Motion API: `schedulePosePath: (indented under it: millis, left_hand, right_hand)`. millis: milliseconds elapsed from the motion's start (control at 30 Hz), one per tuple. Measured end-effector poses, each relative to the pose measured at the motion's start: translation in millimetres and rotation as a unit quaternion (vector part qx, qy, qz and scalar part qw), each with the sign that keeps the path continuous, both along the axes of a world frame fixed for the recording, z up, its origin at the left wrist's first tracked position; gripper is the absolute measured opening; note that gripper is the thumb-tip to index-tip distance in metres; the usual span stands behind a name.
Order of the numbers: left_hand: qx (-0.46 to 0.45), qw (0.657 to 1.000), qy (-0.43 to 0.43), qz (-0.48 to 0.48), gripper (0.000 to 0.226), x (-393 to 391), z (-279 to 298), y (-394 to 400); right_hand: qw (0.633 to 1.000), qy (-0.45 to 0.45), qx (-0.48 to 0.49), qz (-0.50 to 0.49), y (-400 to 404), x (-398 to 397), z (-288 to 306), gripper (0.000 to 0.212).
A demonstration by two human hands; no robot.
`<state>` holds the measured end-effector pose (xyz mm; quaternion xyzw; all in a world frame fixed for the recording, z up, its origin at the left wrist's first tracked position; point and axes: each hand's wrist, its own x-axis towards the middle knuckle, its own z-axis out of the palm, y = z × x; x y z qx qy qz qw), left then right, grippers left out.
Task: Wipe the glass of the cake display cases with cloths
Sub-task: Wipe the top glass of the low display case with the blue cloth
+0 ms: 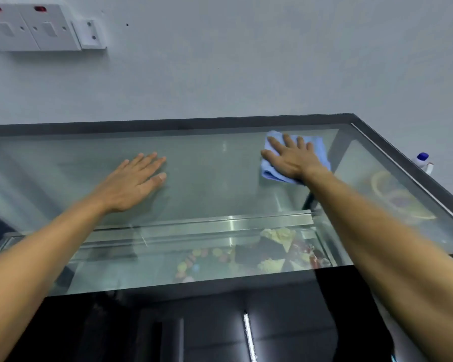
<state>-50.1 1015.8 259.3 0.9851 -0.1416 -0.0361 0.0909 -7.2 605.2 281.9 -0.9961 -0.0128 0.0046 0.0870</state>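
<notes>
The glass top (215,168) of a dark-framed cake display case fills the middle of the head view. A folded blue cloth (321,152) lies on the glass near its far right corner. My right hand (290,158) presses flat on the cloth with fingers spread. My left hand (134,181) rests palm down on the bare glass, left of centre, fingers together, holding nothing. Cakes and sweets (267,250) show through the glass on a shelf below.
A pale wall rises right behind the case, with switch plates (34,27) at the upper left. A white bottle with a blue cap (422,160) stands beyond the case's right edge. The case's dark front (220,327) is nearest me.
</notes>
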Motion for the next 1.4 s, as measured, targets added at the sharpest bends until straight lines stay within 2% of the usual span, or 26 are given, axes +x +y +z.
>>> schedulePosePath:
  millis: [67, 133, 200, 267, 300, 333, 400, 433, 500, 533, 567, 633, 733, 800, 867, 933, 1033, 1100, 1167, 1233, 1300, 1400]
  left_hand:
    - [-0.018, 1.000, 0.007, -0.006, 0.082, 1.1, 1.6, 4.3]
    - [-0.044, 0.999, 0.014, -0.013, 0.073, -0.9, 3.6, 9.8]
    - [-0.013, 1.000, 0.025, -0.014, 0.076, -7.6, 6.4, 13.1]
    - [0.018, 1.000, 0.015, -0.018, 0.087, -17.5, 8.2, 6.9]
    - [0.022, 0.999, 0.013, -0.026, 0.094, -27.2, 10.2, 7.2]
    - [0.025, 0.999, 0.016, -0.036, 0.099, -37.0, 11.6, 10.1]
    - [0.023, 0.998, 0.020, -0.055, 0.100, -52.9, 12.1, 18.3]
    - [0.023, 0.998, 0.023, -0.062, 0.098, -58.6, 12.1, 22.5]
    - [0.012, 0.997, 0.031, -0.073, 0.089, -63.1, 13.2, 29.7]
    - [-0.001, 0.997, 0.035, -0.075, 0.081, -63.2, 13.8, 33.1]
    - [-0.013, 0.996, 0.039, -0.077, 0.074, -62.5, 14.7, 36.1]
    - [-0.028, 0.996, 0.039, -0.081, 0.069, -59.0, 15.7, 39.8]
    - [-0.014, 0.997, 0.029, -0.074, 0.062, -58.1, 16.5, 39.0]
    - [0.009, 0.998, 0.014, -0.064, 0.057, -61.2, 12.7, 37.3]
    - [0.026, 0.998, 0.013, -0.060, 0.061, -70.1, 12.5, 38.0]
    - [0.027, 0.998, 0.013, -0.056, 0.065, -82.4, 12.7, 41.7]
    - [0.024, 0.999, 0.014, -0.044, 0.067, -99.6, 15.8, 42.6]
    - [0.022, 0.999, 0.011, -0.034, 0.066, -102.7, 16.4, 39.6]
    - [0.015, 0.999, 0.016, -0.024, 0.064, -102.8, 18.2, 37.4]
    - [0.013, 1.000, 0.018, -0.018, 0.061, -103.5, 18.6, 36.6]
    - [0.007, 1.000, 0.019, -0.012, 0.059, -106.1, 16.7, 37.6]
    - [0.008, 1.000, 0.020, 0.002, 0.061, -110.8, 14.8, 41.0]
  right_hand:
    - [0.993, 0.007, 0.014, 0.118, 106.3, -27.5, -5.5, 0.069]
    - [0.968, 0.011, 0.005, 0.252, 178.4, -96.2, -7.0, 0.069]
    - [0.920, -0.006, -0.011, 0.393, 183.5, -182.9, -6.3, 0.070]
    - [0.874, -0.016, -0.010, 0.486, 131.7, -232.6, -3.1, 0.067]
    - [0.870, -0.008, -0.012, 0.493, 101.7, -236.0, -0.3, 0.064]
    - [0.883, 0.002, -0.014, 0.470, 71.9, -225.0, 2.0, 0.062]
    - [0.938, 0.007, -0.012, 0.348, 34.0, -178.9, 6.7, 0.059]
    - [0.961, 0.008, -0.030, 0.273, 28.1, -150.5, 6.7, 0.064]
    - [0.987, -0.007, -0.038, 0.154, 41.6, -102.1, 2.7, 0.084]
    - [0.993, -0.017, -0.026, 0.110, 62.0, -86.9, 0.7, 0.084]
    - [0.997, -0.015, -0.015, 0.080, 90.7, -80.6, 0.4, 0.075]
    - [0.994, 0.001, -0.001, 0.106, 160.2, -98.5, -5.1, 0.065]
    - [0.956, -0.014, -0.017, 0.293, 235.5, -204.4, -10.3, 0.064]
    - [0.911, -0.028, -0.013, 0.411, 221.1, -281.2, -9.5, 0.064]
    - [0.895, -0.020, -0.013, 0.445, 159.3, -316.6, -5.1, 0.063]
    - [0.919, -0.005, -0.026, 0.394, 80.2, -309.8, 0.5, 0.063]
    - [0.978, 0.005, -0.031, 0.206, 10.1, -250.5, 6.7, 0.064]
    - [0.995, -0.003, -0.010, 0.094, 26.4, -204.8, 6.6, 0.076]
    - [0.997, 0.004, -0.015, 0.072, 92.1, -182.1, 0.9, 0.074]
    - [0.986, 0.008, -0.019, 0.164, 178.6, -205.0, -7.1, 0.069]
    - [0.949, -0.014, -0.039, 0.311, 232.8, -267.9, -11.8, 0.069]
    - [0.898, -0.024, -0.007, 0.440, 195.2, -337.6, -10.0, 0.064]
